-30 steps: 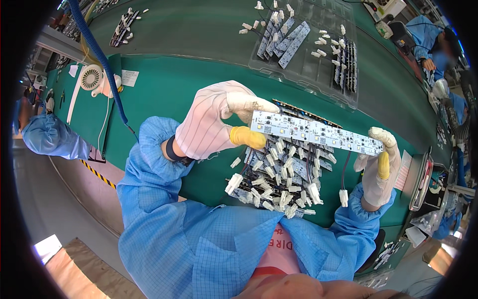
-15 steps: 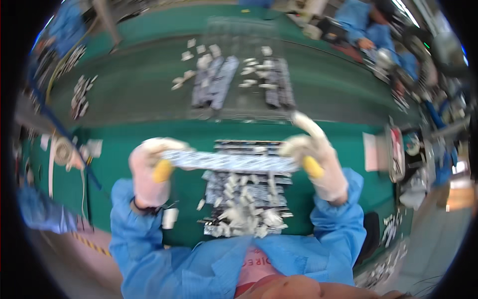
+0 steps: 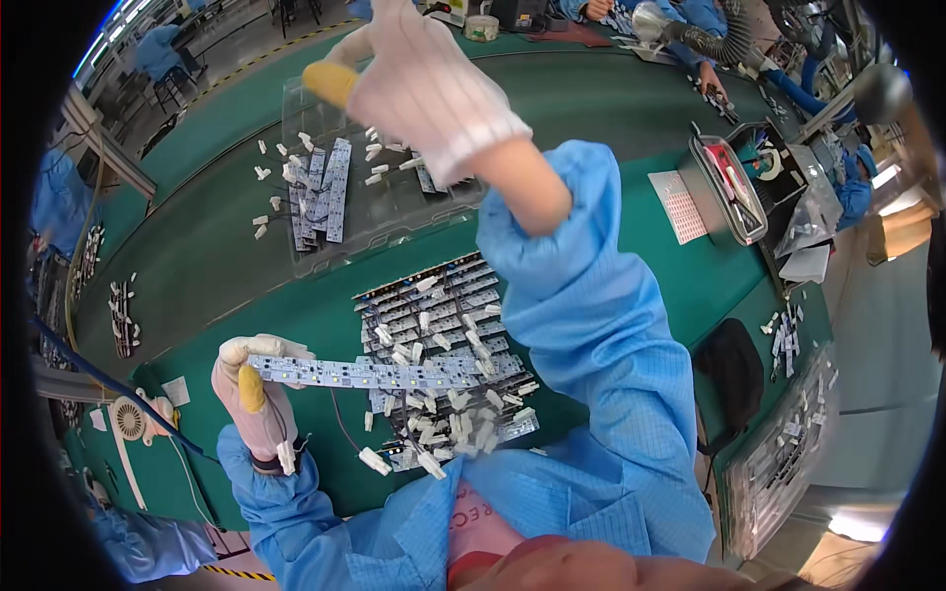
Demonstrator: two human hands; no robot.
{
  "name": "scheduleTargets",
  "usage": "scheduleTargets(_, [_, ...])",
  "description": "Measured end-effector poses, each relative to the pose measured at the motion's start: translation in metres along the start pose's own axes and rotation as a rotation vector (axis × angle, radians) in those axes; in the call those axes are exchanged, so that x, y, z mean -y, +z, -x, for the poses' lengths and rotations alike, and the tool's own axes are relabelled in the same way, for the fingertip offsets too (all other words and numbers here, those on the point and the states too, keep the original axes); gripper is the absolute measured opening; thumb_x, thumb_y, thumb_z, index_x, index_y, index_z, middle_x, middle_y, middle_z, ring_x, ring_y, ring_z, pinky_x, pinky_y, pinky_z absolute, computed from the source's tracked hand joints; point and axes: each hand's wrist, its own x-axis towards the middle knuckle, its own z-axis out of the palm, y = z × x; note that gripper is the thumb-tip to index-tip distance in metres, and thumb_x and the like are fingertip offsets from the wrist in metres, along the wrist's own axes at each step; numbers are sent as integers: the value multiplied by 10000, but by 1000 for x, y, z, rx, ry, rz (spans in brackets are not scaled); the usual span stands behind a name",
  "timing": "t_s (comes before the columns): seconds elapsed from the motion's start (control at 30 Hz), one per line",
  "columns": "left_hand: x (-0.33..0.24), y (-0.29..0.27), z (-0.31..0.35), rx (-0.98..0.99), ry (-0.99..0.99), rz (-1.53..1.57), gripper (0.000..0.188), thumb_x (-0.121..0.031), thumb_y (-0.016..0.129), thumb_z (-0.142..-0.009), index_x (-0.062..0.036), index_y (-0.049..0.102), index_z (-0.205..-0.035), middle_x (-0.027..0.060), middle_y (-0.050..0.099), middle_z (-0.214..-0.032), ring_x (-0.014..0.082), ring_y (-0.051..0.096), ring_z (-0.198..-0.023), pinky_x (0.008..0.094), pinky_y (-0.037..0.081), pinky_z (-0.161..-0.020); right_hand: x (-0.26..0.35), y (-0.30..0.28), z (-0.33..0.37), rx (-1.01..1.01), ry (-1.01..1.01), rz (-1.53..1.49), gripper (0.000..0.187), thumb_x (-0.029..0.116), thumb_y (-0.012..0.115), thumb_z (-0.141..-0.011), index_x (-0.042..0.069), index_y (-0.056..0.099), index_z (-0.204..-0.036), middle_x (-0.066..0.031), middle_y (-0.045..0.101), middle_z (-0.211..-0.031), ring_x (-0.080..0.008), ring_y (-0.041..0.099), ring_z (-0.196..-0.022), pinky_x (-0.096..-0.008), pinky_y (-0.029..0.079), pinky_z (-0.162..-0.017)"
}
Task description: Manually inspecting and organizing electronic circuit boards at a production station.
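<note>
My left hand (image 3: 258, 389), in a white glove with a yellow finger cot, grips the left end of an LED strip board (image 3: 365, 374). The board's right end reaches over a stack of similar LED boards (image 3: 424, 315). Wires with white connectors (image 3: 376, 461) hang below the held board. My right hand (image 3: 424, 84), gloved with a yellow-cotted thumb, is raised high over the far side of the bench. Its thumb points left, apart from the upward fingers, which the upper edge partly cuts off; nothing shows in it. White connectors (image 3: 458, 424) are heaped on the stack's near end.
Beyond the stack, a clear plastic tray (image 3: 325, 258) bears more LED boards (image 3: 320, 192). At the right are a box of tools (image 3: 729, 187) and a printed sheet (image 3: 678, 207). A small white fan (image 3: 128, 419) stands at left. Other people in blue work nearby.
My right hand has let go of the board's right end and moved up and away over the bench. My left hand still holds the board, now lower and further left in view. The view has turned.
</note>
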Motion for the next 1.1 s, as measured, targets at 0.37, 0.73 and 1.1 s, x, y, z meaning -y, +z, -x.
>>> scheduleTargets(0.37, [-19,-53,13,-201,272,-106,295,-302,530,-915,-7,526,-924,154,587,-787,236,590,-713,322,488,-620,-22,-68,95,16,493,345,793,424,658,-814,-134,347,-1283,-165,634,-649,-344,633,-598,-438,483,-525])
scheduleTargets(0.73, [-51,-303,101,-777,345,-1355,283,-17,467,-915,91,518,-1171,207,586,-1115,277,589,-1018,352,472,-921,-95,-176,206,-249,1126,529,489,-56,515,-757,68,560,-1227,-62,571,-615,-131,515,-422,-233,387,-389])
scheduleTargets(1.1, [-4,-30,4,2,-55,158,415,-390,419,-979,-1,563,-1007,100,612,-935,251,647,-819,378,507,-791,-7,-26,164,769,1,-364,316,268,636,-859,126,597,-1139,-102,640,-717,-294,630,-627,-338,497,-574])
